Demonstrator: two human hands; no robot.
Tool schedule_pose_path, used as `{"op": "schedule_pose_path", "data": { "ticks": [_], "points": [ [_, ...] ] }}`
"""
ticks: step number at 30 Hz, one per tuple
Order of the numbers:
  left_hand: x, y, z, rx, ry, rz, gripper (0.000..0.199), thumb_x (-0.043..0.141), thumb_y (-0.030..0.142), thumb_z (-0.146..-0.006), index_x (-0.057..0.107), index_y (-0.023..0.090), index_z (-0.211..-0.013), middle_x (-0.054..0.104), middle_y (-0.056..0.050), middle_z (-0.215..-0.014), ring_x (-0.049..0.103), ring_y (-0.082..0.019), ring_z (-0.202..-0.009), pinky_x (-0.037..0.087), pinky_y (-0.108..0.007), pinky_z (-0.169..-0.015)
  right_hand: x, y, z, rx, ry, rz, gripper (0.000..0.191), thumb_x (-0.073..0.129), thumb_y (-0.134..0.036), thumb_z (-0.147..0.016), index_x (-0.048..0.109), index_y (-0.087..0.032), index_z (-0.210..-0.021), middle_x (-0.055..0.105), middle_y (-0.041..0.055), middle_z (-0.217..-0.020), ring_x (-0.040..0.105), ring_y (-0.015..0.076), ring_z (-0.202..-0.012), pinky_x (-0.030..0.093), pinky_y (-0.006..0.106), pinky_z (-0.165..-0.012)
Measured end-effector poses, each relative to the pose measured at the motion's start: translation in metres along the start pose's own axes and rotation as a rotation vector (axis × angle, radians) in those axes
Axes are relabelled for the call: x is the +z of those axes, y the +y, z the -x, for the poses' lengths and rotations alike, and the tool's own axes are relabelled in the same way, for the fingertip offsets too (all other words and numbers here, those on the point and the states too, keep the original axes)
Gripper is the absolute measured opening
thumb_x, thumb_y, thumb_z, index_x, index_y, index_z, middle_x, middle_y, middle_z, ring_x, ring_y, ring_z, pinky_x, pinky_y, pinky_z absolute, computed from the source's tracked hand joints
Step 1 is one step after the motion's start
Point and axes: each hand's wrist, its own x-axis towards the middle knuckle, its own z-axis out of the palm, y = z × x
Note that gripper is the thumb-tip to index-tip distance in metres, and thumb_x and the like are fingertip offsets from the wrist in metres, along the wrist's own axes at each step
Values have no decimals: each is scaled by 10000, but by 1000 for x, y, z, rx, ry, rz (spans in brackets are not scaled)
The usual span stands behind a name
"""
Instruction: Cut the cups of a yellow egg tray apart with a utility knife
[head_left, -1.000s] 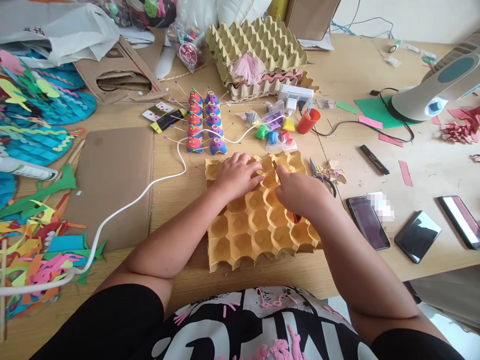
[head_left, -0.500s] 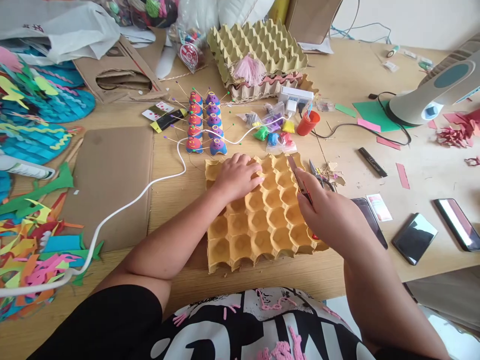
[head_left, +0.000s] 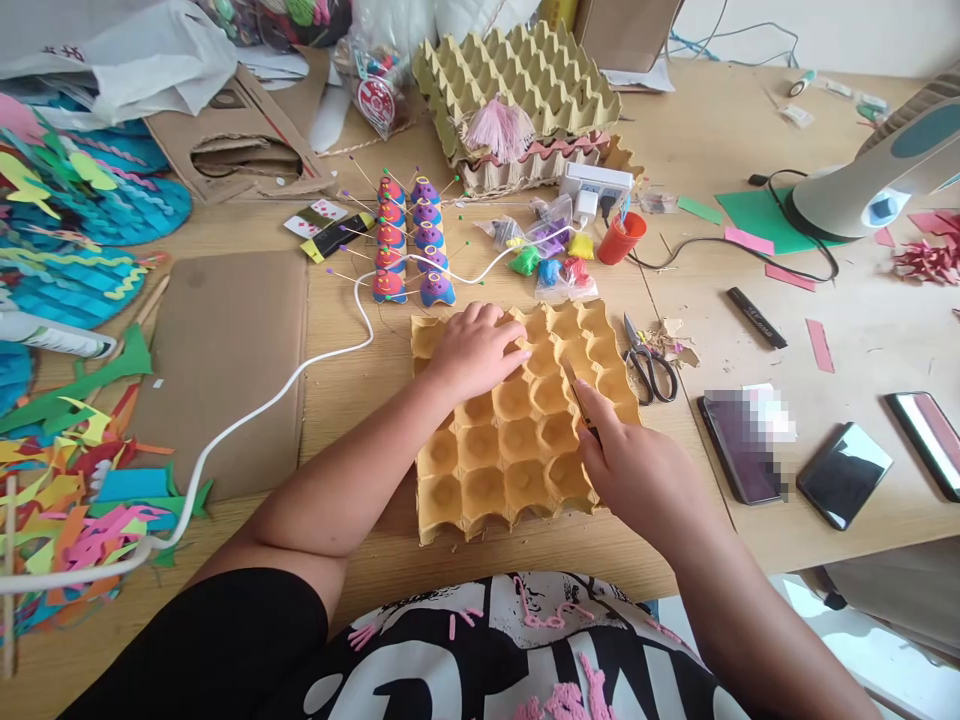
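A yellow egg tray (head_left: 517,435) lies on the wooden table in front of me. My left hand (head_left: 478,350) rests on its upper left part, fingers spread over the cups with nothing held. A craft knife (head_left: 583,402) is gripped in my right hand (head_left: 626,455), its blade pointing away from me and down at the cups on the tray's right side. Whether the blade cuts into the tray is too small to tell. Black-handled scissors (head_left: 651,370) lie just right of the tray, beside small scraps.
Beyond the tray stand two rows of painted figures (head_left: 388,235) with pins. A white cable (head_left: 300,370) crosses the table and a cardboard sheet (head_left: 225,380). Stacked egg trays (head_left: 517,100), a red cup (head_left: 621,238), a lamp (head_left: 832,205) and phones (head_left: 845,475) stand or lie around.
My right hand has moved left and toward me with the knife, from the tray's upper right edge to over its cups. The scissors are now uncovered. My left hand has stayed in place.
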Motion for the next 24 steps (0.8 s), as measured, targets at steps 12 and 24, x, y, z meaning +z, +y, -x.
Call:
{"op": "schedule_pose_path", "data": {
  "ticks": [12,24],
  "points": [
    [-1,1,0,0,-7,-18,288,617,470,-1015,768,304,-1195,657,-103,-1253,529,-322,-1281,457,-465,-1098,2,-5,1,5,-34,61,694,345,-279,-1067,220,-161,-1739,801,47,-815,726,224,-674,352,334,-524],
    [-31,12,12,181,43,35,299,667,426,-1004,732,244,-1233,629,-106,-1399,489,-325,-1371,386,-472,-1204,-2,-7,-3,-44,-21,37,682,341,-249,-1041,315,-104,-1707,805,100,-836,747,256,-730,458,357,-587]
  ]
}}
